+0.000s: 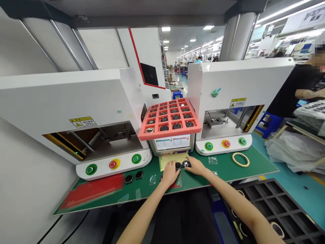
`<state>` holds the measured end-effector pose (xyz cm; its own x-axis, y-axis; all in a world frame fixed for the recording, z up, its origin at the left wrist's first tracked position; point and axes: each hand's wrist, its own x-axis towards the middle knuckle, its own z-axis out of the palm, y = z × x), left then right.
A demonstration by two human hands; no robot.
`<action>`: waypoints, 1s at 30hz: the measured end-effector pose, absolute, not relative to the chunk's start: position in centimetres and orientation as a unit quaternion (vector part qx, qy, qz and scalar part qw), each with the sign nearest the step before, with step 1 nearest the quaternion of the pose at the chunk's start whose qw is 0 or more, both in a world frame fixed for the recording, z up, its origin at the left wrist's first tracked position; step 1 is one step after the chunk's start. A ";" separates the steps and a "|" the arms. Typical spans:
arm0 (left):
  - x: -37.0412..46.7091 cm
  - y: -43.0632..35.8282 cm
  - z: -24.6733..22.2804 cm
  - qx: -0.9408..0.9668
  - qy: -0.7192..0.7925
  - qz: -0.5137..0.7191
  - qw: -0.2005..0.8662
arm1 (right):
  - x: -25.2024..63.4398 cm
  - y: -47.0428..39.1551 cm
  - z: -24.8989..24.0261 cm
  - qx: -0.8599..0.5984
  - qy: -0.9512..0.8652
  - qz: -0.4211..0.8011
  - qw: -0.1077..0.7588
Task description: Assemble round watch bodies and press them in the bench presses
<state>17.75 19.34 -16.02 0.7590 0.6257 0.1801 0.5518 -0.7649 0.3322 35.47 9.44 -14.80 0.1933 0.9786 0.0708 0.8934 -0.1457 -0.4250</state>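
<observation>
Near the front middle of the green mat, my left hand has its fingers closed round a dark round watch-like part. Just right of it, my right hand grips a second round part with a shiny face. The two parts lie side by side, close together, over the lower edge of a yellow sheet. Another round part is mostly hidden behind my left hand. Two more dark round parts rest on the mat to the left.
A pink foam tray of round parts sits above a screen. White press machines flank it. Red sheets, a tape roll and a black compartment tray are around. A person is at right.
</observation>
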 end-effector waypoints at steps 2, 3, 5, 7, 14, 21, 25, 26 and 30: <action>19.3 19.1 -16.3 0.929 0.317 0.140 0.132 | 34.6 10.6 -14.9 -0.760 -0.617 0.109 0.172; 19.7 19.0 -16.4 0.929 0.315 0.141 0.132 | 34.4 10.9 -15.0 -0.766 -0.612 0.107 0.165; 19.3 18.8 -16.2 0.928 0.312 0.149 0.136 | 34.1 11.1 -15.1 -0.776 -0.602 0.102 0.156; 17.6 19.1 -15.5 0.924 0.314 0.166 0.140 | 34.2 11.1 -15.2 -0.782 -0.596 0.101 0.151; 6.9 30.6 -7.5 0.853 0.444 0.262 0.077 | 34.5 10.6 -15.7 -0.776 -0.601 0.112 0.154; 1.5 47.3 -1.6 0.790 0.568 0.224 0.058 | 34.7 10.7 -16.6 -0.767 -0.613 0.117 0.149; 1.7 52.1 -1.3 0.811 0.553 0.177 0.075 | 34.8 10.7 -17.0 -0.767 -0.610 0.123 0.157; 1.8 52.8 -1.4 0.818 0.545 0.164 0.079 | 34.8 10.8 -17.0 -0.768 -0.608 0.125 0.159; 2.2 54.6 -1.9 0.832 0.535 0.118 0.087 | 34.8 11.0 -16.5 -0.767 -0.606 0.138 0.159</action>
<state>2.16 54.61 -1.88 0.4004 0.9104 0.1044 0.8693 -0.4135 0.2709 34.78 10.99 -16.51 0.2267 0.9738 -0.0193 0.8860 -0.2144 -0.4111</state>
